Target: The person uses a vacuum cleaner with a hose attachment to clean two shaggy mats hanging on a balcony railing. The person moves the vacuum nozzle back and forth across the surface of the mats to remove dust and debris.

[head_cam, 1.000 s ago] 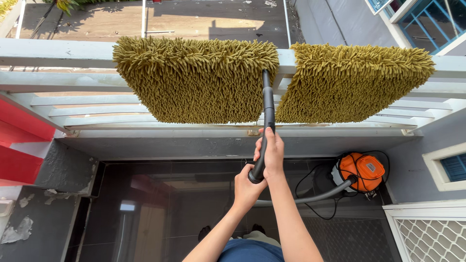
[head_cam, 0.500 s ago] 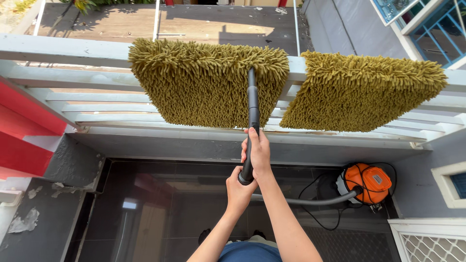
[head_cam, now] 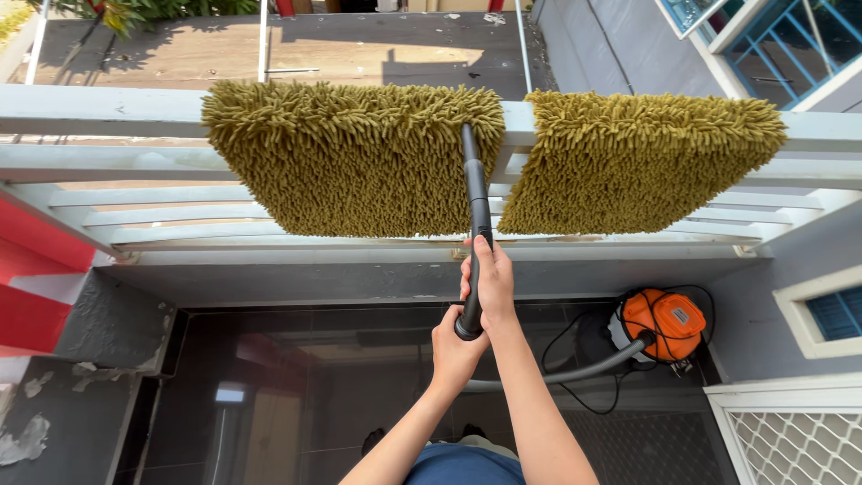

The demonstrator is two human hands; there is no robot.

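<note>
Both my hands grip a black vacuum wand (head_cam: 475,202). My right hand (head_cam: 490,280) is higher on the tube, and my left hand (head_cam: 455,346) holds its lower end where the grey hose (head_cam: 575,370) joins. The wand's tip rests on the upper right part of a shaggy olive-green mat (head_cam: 355,157) draped over a white railing (head_cam: 99,106). A second olive-green mat (head_cam: 633,160) hangs on the railing just to the right. The hose runs to an orange and black vacuum cleaner (head_cam: 663,323) on the dark tiled floor at the right.
A red and white panel (head_cam: 31,278) stands at the left below the railing. A grey wall with a small window (head_cam: 831,313) and a white lattice grille (head_cam: 790,445) are at the right. Beyond the railing lies a paved yard far below.
The wand's tip has shifted left along the top of the left mat and then slightly back right. Both hands keep the same hold.
</note>
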